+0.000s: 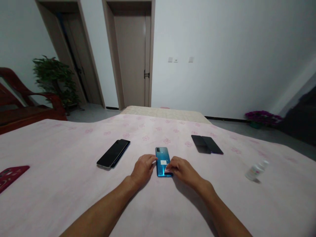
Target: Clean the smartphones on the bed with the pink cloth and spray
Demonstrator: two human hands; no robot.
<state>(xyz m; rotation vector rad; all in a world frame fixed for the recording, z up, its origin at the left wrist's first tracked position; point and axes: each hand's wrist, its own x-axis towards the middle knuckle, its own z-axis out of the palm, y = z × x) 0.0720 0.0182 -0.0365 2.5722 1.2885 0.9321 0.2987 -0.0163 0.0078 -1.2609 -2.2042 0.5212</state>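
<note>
Blue phone point(162, 157) back-up, left hand point(144, 167) half-curled at its edge, right hand point(182, 169) bent over it — grips unclear

A glossy blue rectangular smartphone point(161, 156), paler toward its camera end, bears a small rectangular white sticker point(163, 162) above a pale pink fabric cloth point(153, 210) patterned with darker pink flower outlines. Two flat rectangular black-faced phones point(111, 154) contrast with a deep red flat slab point(12, 176) carrying pale markings, a white plastic bottle point(255, 171) with a multicoloured label, and vivid purple blooms point(262, 117).
</note>
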